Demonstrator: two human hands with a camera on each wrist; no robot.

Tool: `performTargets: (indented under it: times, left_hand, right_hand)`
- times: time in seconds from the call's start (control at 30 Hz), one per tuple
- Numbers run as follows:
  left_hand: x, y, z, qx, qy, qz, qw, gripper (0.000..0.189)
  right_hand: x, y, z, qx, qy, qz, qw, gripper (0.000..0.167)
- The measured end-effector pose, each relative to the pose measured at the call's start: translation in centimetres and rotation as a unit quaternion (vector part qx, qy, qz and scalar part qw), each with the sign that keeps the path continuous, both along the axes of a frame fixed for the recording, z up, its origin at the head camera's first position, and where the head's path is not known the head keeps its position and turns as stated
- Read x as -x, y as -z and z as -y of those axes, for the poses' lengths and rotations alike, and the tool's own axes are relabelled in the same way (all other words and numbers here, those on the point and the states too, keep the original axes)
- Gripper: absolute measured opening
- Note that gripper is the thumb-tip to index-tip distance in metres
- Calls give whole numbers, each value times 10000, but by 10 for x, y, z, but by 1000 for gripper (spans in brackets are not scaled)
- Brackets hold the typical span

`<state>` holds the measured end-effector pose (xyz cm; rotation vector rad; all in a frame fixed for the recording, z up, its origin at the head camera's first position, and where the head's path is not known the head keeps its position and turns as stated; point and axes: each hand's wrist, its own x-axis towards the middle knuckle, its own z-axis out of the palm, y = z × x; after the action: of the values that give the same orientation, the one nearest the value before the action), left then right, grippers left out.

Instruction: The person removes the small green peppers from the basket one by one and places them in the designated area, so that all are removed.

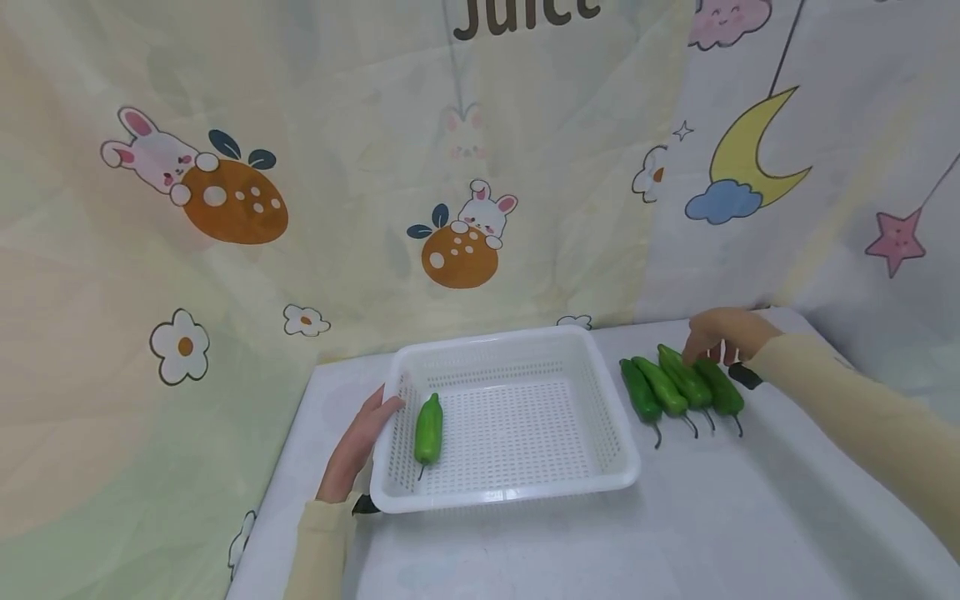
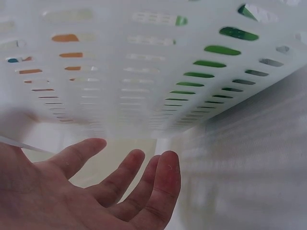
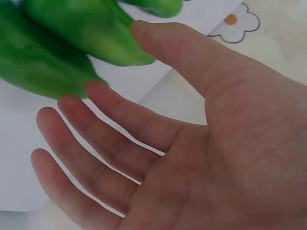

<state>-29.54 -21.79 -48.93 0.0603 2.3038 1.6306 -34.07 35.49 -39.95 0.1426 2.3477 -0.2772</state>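
A white plastic basket [image 1: 517,493] with perforated walls stands on the table, and one green pepper [image 1: 428,432] lies inside near its left wall. At the basket's left side, my left hand [image 1: 356,442] rests against the rim; in the left wrist view its fingers [image 2: 160,191] are loosely bent beside the slotted wall. To the basket's right, several green peppers lie side by side, stems toward me. My right hand [image 1: 731,332] reaches over the two rightmost, the pepper [image 1: 682,377] and the outermost pepper [image 1: 720,390]. Its fingers [image 3: 86,148] are spread, thumb at a pepper's tip.
The white-covered table [image 1: 540,550] extends in front of the basket. Behind it hangs a printed cloth [image 1: 360,267] with rabbits, a moon and flowers. Two other peppers [image 1: 640,392] lie between the basket and my right hand. A dark band [image 1: 745,376] shows at my right wrist.
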Motion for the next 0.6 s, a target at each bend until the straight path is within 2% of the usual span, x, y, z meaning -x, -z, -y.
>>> performTargets:
  times: [0.13,0.3,0.5,0.6]
  left_hand:
    - [1,1,1,-6,-48,33,10000,52]
    - [2,2,1,-8,-70,60,10000,52]
    - [2,3,1,11,-26,112,9999,53]
    - [1,4,1,5,-22,131,9999,53]
  right_hand:
    - [-1,-10,13,-99,-111,-124,9998,56]
    - [-3,-21,31,-139,-477,-322,9982,53]
    - [-10,-27,58,53,-803,-568,9951,47]
    - [-12,-25,70,135,-881,-582,9943,35]
